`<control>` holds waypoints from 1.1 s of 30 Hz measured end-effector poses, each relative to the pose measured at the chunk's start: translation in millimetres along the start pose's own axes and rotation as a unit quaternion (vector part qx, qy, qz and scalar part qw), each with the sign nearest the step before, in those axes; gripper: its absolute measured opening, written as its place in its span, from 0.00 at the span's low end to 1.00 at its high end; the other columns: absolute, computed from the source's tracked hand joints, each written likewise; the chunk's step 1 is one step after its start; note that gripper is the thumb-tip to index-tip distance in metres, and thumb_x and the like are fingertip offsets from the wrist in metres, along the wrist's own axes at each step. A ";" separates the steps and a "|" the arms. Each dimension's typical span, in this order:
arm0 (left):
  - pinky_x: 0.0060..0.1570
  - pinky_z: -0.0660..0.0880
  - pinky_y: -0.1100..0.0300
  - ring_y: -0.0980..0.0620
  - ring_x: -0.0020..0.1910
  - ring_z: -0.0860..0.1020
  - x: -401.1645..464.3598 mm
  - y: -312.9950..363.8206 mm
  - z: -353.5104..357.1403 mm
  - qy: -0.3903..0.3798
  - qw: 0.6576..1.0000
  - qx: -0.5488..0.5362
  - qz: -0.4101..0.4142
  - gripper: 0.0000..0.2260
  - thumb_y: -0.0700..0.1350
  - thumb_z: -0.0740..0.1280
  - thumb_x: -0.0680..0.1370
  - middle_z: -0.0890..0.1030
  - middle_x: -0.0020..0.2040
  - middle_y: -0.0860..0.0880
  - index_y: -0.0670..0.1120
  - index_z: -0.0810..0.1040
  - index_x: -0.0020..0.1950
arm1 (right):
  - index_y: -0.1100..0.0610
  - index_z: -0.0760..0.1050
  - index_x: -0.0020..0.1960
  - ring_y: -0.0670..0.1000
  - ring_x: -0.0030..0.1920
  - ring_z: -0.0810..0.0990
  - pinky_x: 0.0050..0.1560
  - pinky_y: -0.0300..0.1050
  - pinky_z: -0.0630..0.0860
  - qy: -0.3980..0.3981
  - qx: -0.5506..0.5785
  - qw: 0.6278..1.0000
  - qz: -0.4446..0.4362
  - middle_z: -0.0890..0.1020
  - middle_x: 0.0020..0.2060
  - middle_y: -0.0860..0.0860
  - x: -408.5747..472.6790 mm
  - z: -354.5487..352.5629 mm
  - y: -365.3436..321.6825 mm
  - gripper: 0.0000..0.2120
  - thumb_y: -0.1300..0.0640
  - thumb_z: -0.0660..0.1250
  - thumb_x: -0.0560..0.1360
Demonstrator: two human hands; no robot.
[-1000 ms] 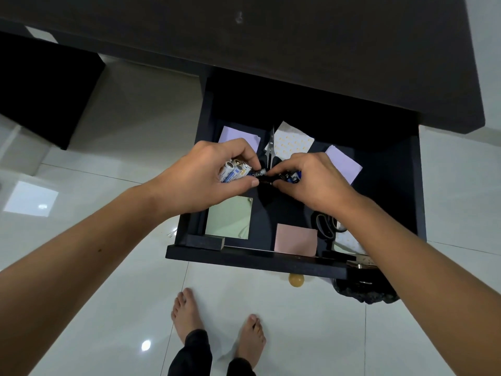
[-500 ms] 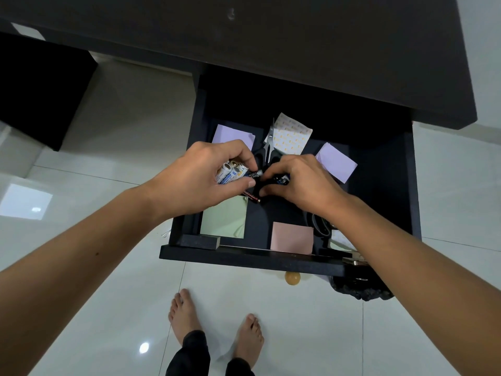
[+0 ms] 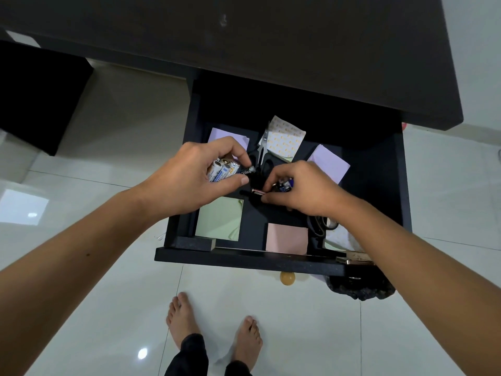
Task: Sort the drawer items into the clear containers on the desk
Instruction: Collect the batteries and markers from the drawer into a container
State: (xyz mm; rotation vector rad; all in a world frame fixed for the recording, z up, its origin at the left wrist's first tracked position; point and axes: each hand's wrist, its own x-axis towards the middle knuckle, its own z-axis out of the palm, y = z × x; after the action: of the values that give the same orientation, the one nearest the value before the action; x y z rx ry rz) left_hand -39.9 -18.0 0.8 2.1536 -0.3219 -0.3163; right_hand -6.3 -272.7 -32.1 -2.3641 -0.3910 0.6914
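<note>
batteries (image 3: pixel 222 170), a white-and-blue bunch, are lying in the curled fingers of the left hand (image 3: pixel 189 180), which is hovering over the middle of the open drawer (image 3: pixel 244 260); the thumb and forefinger of that hand are also pinching a black battery (image 3: pixel 248 171) at its end. just to the right, the right hand (image 3: pixel 303 189) is clamped on a dark battery (image 3: pixel 257 191), gripping it between thumb and fingertips, with a few blue-tipped batteries (image 3: pixel 284 185) tucked under its curled fingers. the two hands are nearly meeting above the drawer floor. beneath and behind them, scissors (image 3: pixel 261 156) with black handles are lying on the drawer floor, their blades resting against a patterned paper (image 3: pixel 284 139). sticky-note pads are lying around the hands: a purple pad (image 3: pixel 217 134) at the far left, a second purple pad (image 3: pixel 332 162) at the right, a green pad (image 3: pixel 218 219) at the near left and a pink pad (image 3: pixel 287 237) at the near edge. a second pair of scissors (image 3: pixel 321 226) is showing beside the right wrist. the drawer is projecting from a dark desk (image 3: pixel 244 44) over a pale tiled floor (image 3: pixel 298 335), where two bare feet (image 3: pixel 214 321) are standing.
</note>
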 end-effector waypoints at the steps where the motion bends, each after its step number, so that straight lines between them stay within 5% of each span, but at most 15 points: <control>1: 0.35 0.78 0.65 0.57 0.40 0.83 0.2 1.3 -0.3 -0.008 1.000 0.004 0.003 0.09 0.51 0.74 0.79 0.84 0.48 0.56 0.60 0.80 0.58 | 0.49 0.83 0.45 0.44 0.29 0.83 0.31 0.39 0.77 0.002 0.039 0.999 0.019 0.85 0.41 0.45 -5.3 -6.1 0.9 0.07 0.50 0.80 0.73; 5: 0.35 0.78 0.67 0.59 0.40 0.83 2.2 6.2 -0.3 -0.040 0.999 -0.003 0.005 0.13 0.50 0.73 0.80 0.84 0.51 0.59 0.64 0.82 0.63 | 0.54 0.82 0.42 0.51 0.30 0.83 0.25 0.42 0.71 0.009 0.148 0.986 0.082 0.85 0.37 0.57 -26.6 -31.9 4.9 0.07 0.55 0.79 0.74; 7: 0.35 0.82 0.61 0.54 0.39 0.84 3.6 7.8 -0.8 -0.044 0.999 -0.008 -0.013 0.12 0.51 0.74 0.80 0.85 0.50 0.58 0.65 0.83 0.61 | 0.55 0.83 0.44 0.51 0.31 0.82 0.26 0.42 0.71 0.003 0.184 0.979 0.089 0.84 0.37 0.58 -34.3 -41.4 5.8 0.05 0.58 0.79 0.75; 14: 0.35 0.78 0.65 0.59 0.32 0.80 8.1 15.0 -0.7 -0.042 0.995 -0.064 -0.060 0.05 0.52 0.75 0.78 0.83 0.42 0.64 0.61 0.86 0.52 | 0.49 0.82 0.68 0.49 0.31 0.75 0.25 0.38 0.68 -0.035 0.324 0.939 0.112 0.79 0.34 0.53 -49.7 -54.9 3.6 0.18 0.64 0.68 0.82; 18: 0.37 0.83 0.55 0.53 0.31 0.79 6.0 18.5 -12.1 -0.050 0.990 -0.113 -0.074 0.05 0.52 0.75 0.79 0.84 0.44 0.58 0.61 0.86 0.53 | 0.58 0.83 0.65 0.46 0.28 0.74 0.23 0.37 0.66 -0.059 0.347 0.929 0.112 0.77 0.28 0.48 -53.0 -61.1 -12.7 0.15 0.67 0.63 0.83; 22: 0.29 0.73 0.70 0.56 0.29 0.77 6.1 29.1 -31.7 -0.044 0.983 -0.156 -0.085 0.09 0.44 0.72 0.82 0.81 0.35 0.67 0.57 0.85 0.58 | 0.59 0.82 0.61 0.45 0.25 0.73 0.22 0.36 0.65 -0.065 0.382 0.915 0.114 0.77 0.30 0.50 -49.7 -73.9 -38.4 0.10 0.63 0.65 0.83; 33: 0.25 0.62 0.63 0.46 0.30 0.76 18.5 49.0 -115.6 0.023 0.946 -0.300 -0.118 0.02 0.40 0.72 0.82 0.79 0.34 0.44 0.45 0.82 0.54 | 0.60 0.80 0.54 0.51 0.33 0.77 0.20 0.33 0.65 -0.061 0.500 0.861 0.076 0.80 0.42 0.57 -11.0 -100.1 -113.2 0.07 0.59 0.69 0.77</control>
State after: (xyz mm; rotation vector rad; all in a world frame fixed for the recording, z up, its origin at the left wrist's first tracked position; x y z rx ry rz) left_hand 11.4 36.0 103.6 1.5898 0.0634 -0.4345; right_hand 30.2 -241.5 111.6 -1.3613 0.1157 0.8471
